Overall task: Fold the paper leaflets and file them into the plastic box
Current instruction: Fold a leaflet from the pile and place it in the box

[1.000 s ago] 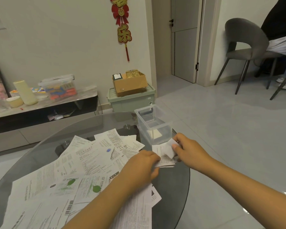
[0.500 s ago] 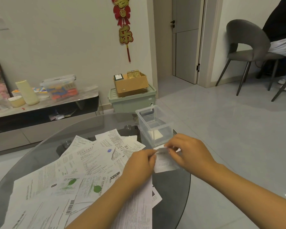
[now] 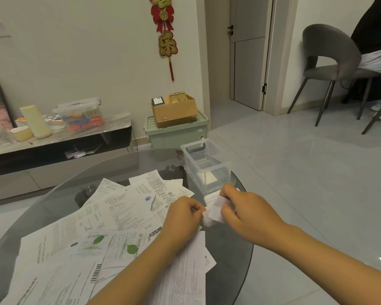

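Observation:
A small white leaflet (image 3: 215, 211) is pinched between both hands just above the round glass table (image 3: 123, 166). My left hand (image 3: 183, 219) grips its left edge and my right hand (image 3: 249, 214) holds its right side, with a flap bent upward. Just behind the hands stands a clear plastic box (image 3: 207, 164), open at the top, with a pale folded paper lying on its bottom. Several unfolded printed leaflets (image 3: 110, 219) lie spread over the left and near part of the table, partly under my left forearm.
Beyond the table are a green storage bin (image 3: 176, 133) with a cardboard box on it, and a low dark cabinet (image 3: 59, 148) with containers. A grey chair (image 3: 330, 69) stands at the right, next to a seated person (image 3: 378, 40).
The leaflet has been folded smaller between the hands. My right hand turned a flap over and both hands have drawn closer together on it.

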